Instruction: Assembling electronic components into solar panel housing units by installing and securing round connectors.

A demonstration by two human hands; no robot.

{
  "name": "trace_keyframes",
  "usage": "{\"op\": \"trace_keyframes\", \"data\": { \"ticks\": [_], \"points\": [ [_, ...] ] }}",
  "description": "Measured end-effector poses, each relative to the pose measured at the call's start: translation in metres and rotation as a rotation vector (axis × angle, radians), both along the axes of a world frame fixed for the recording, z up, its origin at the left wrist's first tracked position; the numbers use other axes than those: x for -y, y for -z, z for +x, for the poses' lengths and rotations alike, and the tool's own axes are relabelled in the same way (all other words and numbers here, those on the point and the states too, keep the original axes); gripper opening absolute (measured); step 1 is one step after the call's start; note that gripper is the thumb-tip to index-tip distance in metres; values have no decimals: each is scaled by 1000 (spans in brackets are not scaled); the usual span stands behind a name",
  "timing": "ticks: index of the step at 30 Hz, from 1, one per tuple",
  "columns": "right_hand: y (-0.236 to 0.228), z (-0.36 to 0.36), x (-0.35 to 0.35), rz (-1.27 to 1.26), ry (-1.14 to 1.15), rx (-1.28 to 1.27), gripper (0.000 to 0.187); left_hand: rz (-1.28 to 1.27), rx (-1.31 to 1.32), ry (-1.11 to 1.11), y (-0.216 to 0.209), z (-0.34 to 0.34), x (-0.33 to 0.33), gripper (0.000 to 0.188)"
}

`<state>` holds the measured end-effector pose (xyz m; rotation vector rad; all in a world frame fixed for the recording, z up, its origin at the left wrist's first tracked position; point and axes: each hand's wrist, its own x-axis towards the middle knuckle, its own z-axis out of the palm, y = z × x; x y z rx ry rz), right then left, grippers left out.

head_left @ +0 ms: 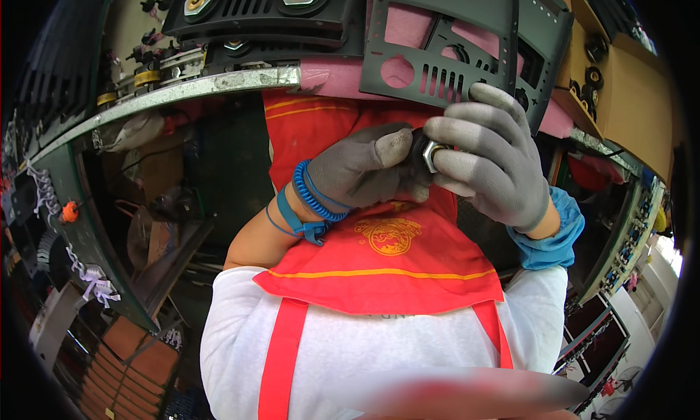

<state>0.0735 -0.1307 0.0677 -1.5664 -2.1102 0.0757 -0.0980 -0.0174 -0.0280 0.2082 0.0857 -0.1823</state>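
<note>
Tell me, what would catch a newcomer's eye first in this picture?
Probably the two grey-gloved hands meeting in the middle: the left hand and right hand together pinch a small black round part with a metal nut. Behind them a bright red apron fills the centre. Above, dark grey metal panels with cut-out slots lie on pink padding at the workbench edge.
</note>
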Motion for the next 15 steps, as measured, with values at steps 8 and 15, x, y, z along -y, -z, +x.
{"op": "trace_keyframes", "data": {
  "ticks": [8,15],
  "points": [
    [3,-9,-6,110,102,-124,37,55,6,-146,20,-12,-1,45],
    [29,20,-26,-62,389,-41,19,206,-138,-305,57,-15,-1,49]
  ]
}}
